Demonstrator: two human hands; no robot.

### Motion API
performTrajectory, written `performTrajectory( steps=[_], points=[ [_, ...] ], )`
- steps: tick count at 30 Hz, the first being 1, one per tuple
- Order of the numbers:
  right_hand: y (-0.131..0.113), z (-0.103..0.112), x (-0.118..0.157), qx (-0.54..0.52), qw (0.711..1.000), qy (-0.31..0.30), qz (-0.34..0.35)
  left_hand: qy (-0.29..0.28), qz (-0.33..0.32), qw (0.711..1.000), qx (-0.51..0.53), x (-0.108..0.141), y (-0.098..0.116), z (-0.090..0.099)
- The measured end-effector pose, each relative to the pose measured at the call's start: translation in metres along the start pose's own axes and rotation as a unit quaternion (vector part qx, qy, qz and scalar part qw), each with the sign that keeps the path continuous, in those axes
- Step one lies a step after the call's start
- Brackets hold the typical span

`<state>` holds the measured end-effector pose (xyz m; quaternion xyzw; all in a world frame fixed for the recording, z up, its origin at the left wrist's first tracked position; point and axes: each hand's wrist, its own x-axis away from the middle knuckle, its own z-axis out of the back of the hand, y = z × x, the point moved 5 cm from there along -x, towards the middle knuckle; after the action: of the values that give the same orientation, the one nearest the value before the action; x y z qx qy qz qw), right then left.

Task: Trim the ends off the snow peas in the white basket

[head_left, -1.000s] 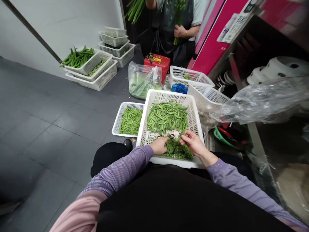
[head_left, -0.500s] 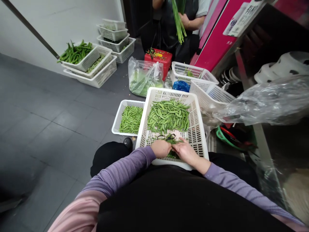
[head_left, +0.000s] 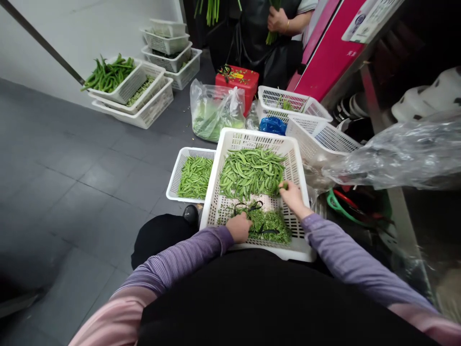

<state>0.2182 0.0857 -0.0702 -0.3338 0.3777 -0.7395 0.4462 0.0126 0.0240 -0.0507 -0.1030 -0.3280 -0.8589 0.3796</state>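
A large white slotted basket point(head_left: 302, 218) sits in front of me, with a heap of green pea pods point(head_left: 252, 170) at its far end. Nearer to me in it lies a pile of small green trimmings point(head_left: 272, 221). Two black loops point(head_left: 248, 206), like scissor handles, lie at the far edge of that pile. My left hand point(head_left: 239, 227) is closed at the left side of the trimmings; what its fingers hold, if anything, is hidden. At the right edge of the heap my right hand point(head_left: 293, 197) pinches a green pea pod point(head_left: 284, 185), mostly covered by the fingers.
A smaller white basket point(head_left: 173, 185) of pods stands close on the left. Beyond are a clear bag of greens point(head_left: 216, 113), a red box point(head_left: 245, 86) and more white baskets point(head_left: 306, 108). Clear plastic point(head_left: 399, 151) hangs at right. Across from me, a co-worker's hand point(head_left: 278, 20) holds green stalks.
My hands have parted: the right moved forward and right to the edge of the pod heap, uncovering the trimmings. The left stayed nearly in place. The co-worker's stalks have shifted.
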Motion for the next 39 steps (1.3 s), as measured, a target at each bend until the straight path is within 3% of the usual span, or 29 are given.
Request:
performTrajectory(
  steps=[2, 4, 5, 6, 8, 10, 12, 13, 16, 18, 22, 25, 28, 30, 32, 37, 39],
  points=[
    [0.007, -0.013, -0.013, 0.209, 0.973, -0.087, 0.041, 0.021, -0.02, 1.0, -0.013, -0.001, -0.001, -0.001],
    [0.012, -0.031, -0.015, 0.389, 0.904, -0.158, 0.076, 0.032, -0.043, 0.999, -0.011, -0.002, 0.001, 0.0],
    [0.013, -0.038, -0.014, 0.434, 0.88, -0.174, 0.085, 0.03, -0.048, 0.998, -0.009, -0.003, 0.001, 0.001],
    [0.013, -0.042, -0.013, 0.444, 0.874, -0.178, 0.087, 0.027, -0.048, 0.998, -0.006, -0.003, 0.001, 0.001],
    [0.007, -0.044, -0.01, 0.431, 0.883, -0.16, 0.095, 0.03, -0.029, 0.999, -0.005, -0.002, -0.001, 0.003],
    [0.0, -0.037, -0.004, 0.362, 0.918, -0.142, 0.076, 0.054, 0.009, 0.999, 0.001, -0.001, -0.005, 0.008],
    [-0.005, -0.028, 0.008, 0.198, 0.967, -0.159, 0.006, 0.082, 0.04, 0.996, 0.018, 0.0, -0.008, 0.014],
    [-0.008, -0.026, 0.017, 0.093, 0.977, -0.185, -0.041, 0.093, 0.046, 0.994, 0.032, -0.001, -0.008, 0.017],
    [-0.02, -0.03, 0.048, -0.156, 0.945, -0.251, -0.143, 0.116, 0.01, 0.991, 0.064, -0.002, -0.001, 0.022],
    [-0.029, -0.032, 0.064, -0.22, 0.928, -0.254, -0.161, 0.13, -0.035, 0.989, 0.061, -0.003, 0.007, 0.024],
    [-0.039, -0.035, 0.078, -0.224, 0.935, -0.234, -0.145, 0.149, -0.086, 0.985, 0.031, 0.003, 0.017, 0.028],
    [-0.041, -0.034, 0.084, -0.152, 0.95, -0.246, -0.121, 0.129, -0.113, 0.985, -0.013, 0.01, 0.025, 0.028],
    [-0.043, -0.035, 0.091, -0.027, 0.953, -0.294, -0.072, 0.074, -0.118, 0.989, -0.058, 0.016, 0.032, 0.022],
    [-0.046, -0.037, 0.097, 0.03, 0.934, -0.355, -0.034, 0.045, -0.109, 0.991, -0.063, 0.017, 0.03, 0.021],
    [-0.048, -0.037, 0.101, 0.043, 0.913, -0.405, -0.02, 0.047, -0.066, 0.995, -0.06, 0.015, 0.019, 0.026],
    [-0.042, -0.025, 0.1, -0.039, 0.891, -0.442, -0.096, 0.111, 0.185, 0.975, -0.053, 0.012, -0.041, 0.053],
    [-0.038, -0.02, 0.101, -0.073, 0.878, -0.458, -0.119, 0.131, 0.191, 0.971, -0.053, 0.014, -0.044, 0.056]
  ],
)
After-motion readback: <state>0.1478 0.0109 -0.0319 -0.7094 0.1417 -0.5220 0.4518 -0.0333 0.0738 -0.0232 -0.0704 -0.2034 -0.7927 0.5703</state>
